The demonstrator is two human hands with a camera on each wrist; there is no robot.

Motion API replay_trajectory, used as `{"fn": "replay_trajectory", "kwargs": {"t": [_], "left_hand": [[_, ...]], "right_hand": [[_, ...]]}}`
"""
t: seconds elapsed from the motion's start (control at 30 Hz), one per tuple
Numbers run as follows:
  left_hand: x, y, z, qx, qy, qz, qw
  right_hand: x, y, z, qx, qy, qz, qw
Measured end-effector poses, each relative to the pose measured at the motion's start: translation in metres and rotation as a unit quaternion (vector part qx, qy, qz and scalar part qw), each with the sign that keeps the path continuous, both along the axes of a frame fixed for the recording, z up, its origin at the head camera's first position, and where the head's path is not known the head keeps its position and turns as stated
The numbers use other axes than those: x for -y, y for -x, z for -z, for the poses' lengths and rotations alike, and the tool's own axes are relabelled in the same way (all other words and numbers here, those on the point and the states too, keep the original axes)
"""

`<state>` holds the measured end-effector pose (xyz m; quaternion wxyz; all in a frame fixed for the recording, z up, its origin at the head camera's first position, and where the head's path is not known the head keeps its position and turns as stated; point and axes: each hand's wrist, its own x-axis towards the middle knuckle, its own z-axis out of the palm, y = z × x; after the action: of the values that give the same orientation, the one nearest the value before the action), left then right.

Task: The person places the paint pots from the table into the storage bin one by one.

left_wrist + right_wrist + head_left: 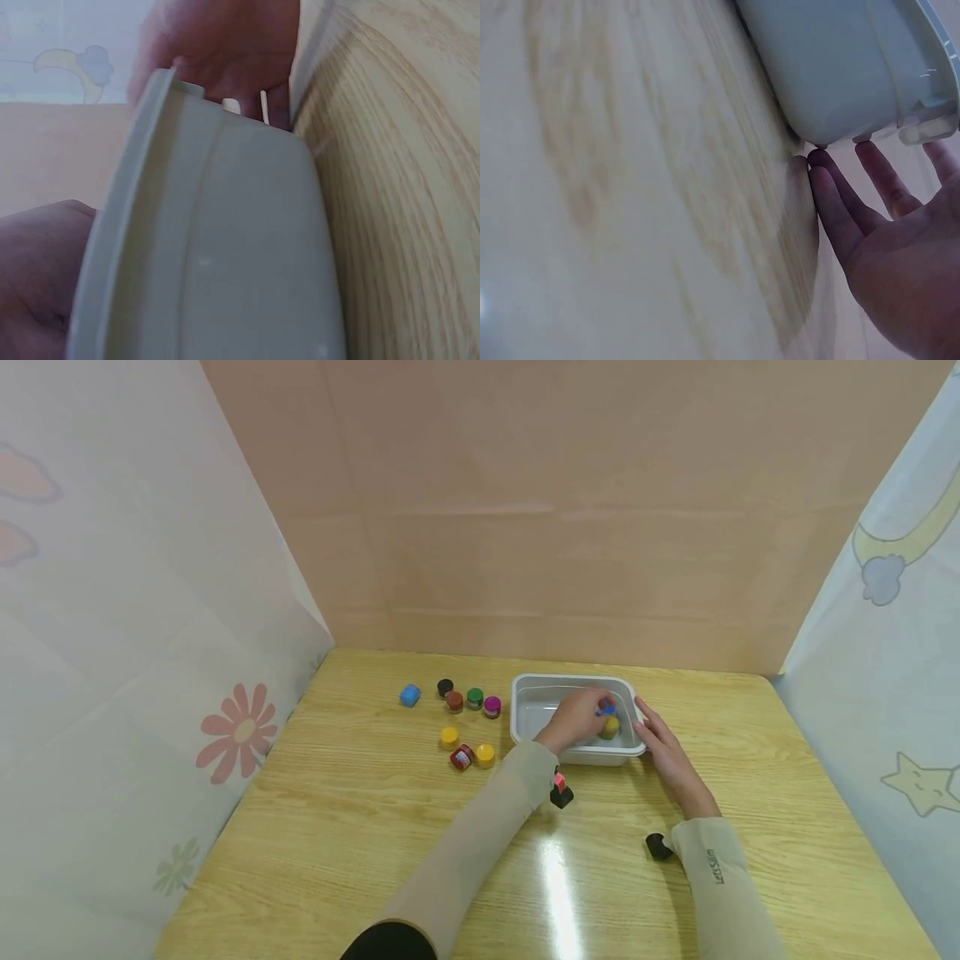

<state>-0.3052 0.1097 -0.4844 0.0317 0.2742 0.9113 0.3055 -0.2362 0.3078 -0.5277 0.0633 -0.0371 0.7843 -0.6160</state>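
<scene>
Our left hand [579, 717] reaches over the near rim of the white tray [573, 759], its grip pinched on a small blue thing [606, 711] inside, towards the right end. A yellow jar [611, 728] sits in the tray just beside it, on the near side. Our right hand [667, 756] steadies the tray's right end, its grip spread, the fingers straight and touching the wall. On the worktop [360, 827], left of the tray, we have a blue piece [409, 695] farthest left, then black [445, 687], brown [454, 702], green [475, 697] and magenta [492, 707] jars. Nearer to us, a red jar [462, 757] lies tipped between two yellow-topped jars [485, 756]
</scene>
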Motion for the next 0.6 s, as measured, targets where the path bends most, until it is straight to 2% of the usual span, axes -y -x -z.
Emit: {"fn": "replay_trajectory", "kwargs": {"t": [0.1, 0.27, 0.37, 0.6], "left_hand": [[0.005, -0.002, -0.004, -0.012, -0.021, 0.006, 0.9997], [0.019, -0.008, -0.014, -0.01, -0.082, 0.023, 0.9963], [0.032, -0.014, -0.02, -0.012, -0.112, 0.031, 0.9932], [0.072, -0.03, -0.032, -0.037, -0.138, 0.03, 0.9893]], "right_hand": [[0.0, 0.0, 0.0, 0.003, 0.0, -0.002, 1.0], [0.0, 0.0, -0.003, 0.008, -0.002, -0.003, 1.0], [0.0, 0.0, -0.003, 0.017, -0.011, 0.0, 0.9998], [0.002, 0.001, -0.003, 0.033, -0.019, 0.007, 0.9993]]}}
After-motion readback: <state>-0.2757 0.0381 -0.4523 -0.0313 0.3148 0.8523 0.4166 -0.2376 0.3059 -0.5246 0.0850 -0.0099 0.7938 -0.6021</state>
